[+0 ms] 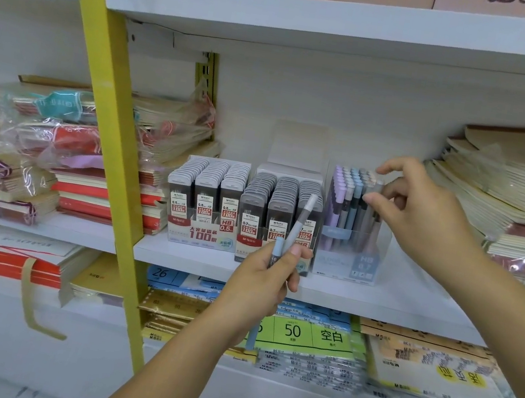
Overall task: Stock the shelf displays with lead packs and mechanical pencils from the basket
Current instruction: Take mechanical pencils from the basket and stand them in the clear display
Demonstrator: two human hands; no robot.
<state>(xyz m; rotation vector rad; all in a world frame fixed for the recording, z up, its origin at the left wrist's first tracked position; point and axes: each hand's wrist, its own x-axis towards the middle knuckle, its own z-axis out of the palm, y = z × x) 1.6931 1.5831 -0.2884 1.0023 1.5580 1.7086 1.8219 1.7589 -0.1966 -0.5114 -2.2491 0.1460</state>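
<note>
Gripped two mechanical pencils (301,222) in the left hand (267,274), fingers curled round both barrels, one grey and pointing toward one o'clock, one pale blue and hanging toward six. Held that hand just in front of the dark lead-pack tray (246,248). Reached with the right hand (424,219) to the three o'clock top corner of the clear pencil box (347,265), thumb and forefinger spread, other fingers curled at the rim; could not tell a pinch on a pencil from a mere touch on the wall. Judged the risks so: could tip or slide the light box toward nine o'clock by pushing on that high corner, knocking it into the dark tray; could jam a new pencil against the crowded caps for want of a free slot; could drop one of the pair from the left hand, given one grip on two smooth barrels. Found the box nearly full of upright pencils, purple at nine o'clock, blue in the middle, grey at three. Found three full rows of packs in the dark tray, and three more in the white lead-pack tray (202,235) at its nine o'clock, all on one white shelf (182,256). Saw no basket. Noted notebook stacks (515,192) at three o'clock of the box and wrapped bundles (55,143) far off at nine.
</note>
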